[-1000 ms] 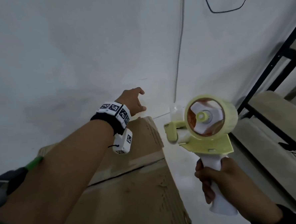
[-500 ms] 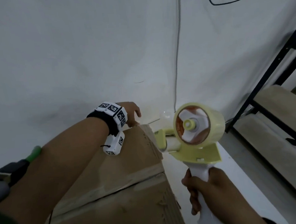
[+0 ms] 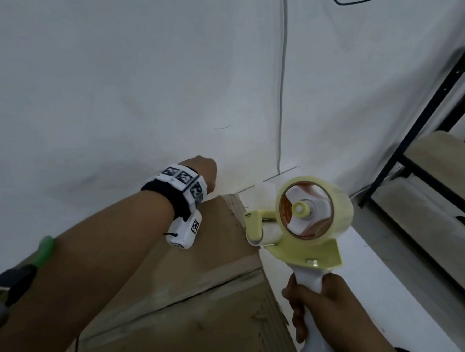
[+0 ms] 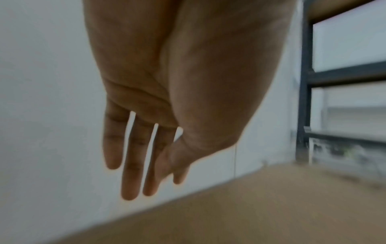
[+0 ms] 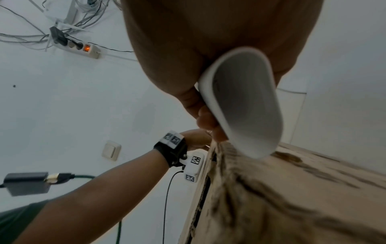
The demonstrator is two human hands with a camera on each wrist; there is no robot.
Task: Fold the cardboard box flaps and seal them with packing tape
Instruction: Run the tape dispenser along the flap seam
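The brown cardboard box (image 3: 186, 328) stands low in the head view, its top flaps folded flat with a seam across the middle. My left hand (image 3: 202, 175) reaches past the box's far edge. In the left wrist view its fingers (image 4: 130, 173) hang straight and slightly spread in front of the wall, above the box (image 4: 261, 214), holding nothing. My right hand (image 3: 324, 309) grips the white handle of a pale yellow tape dispenser (image 3: 307, 217) with a clear tape roll, held upright beside the box's right far corner. The right wrist view shows that handle (image 5: 240, 107) over the box (image 5: 292, 198).
White walls meet behind the box, and a thin cable (image 3: 282, 96) runs down the corner. A black metal rack with wooden boards (image 3: 431, 191) stands at the right. On the wall in the right wrist view are a power strip (image 5: 77, 47) and a light switch (image 5: 110, 150).
My left hand has dropped from above the box's far corner to behind its far edge, and its fingers have gone out of the head view. The tape dispenser has come lower and closer to the box.
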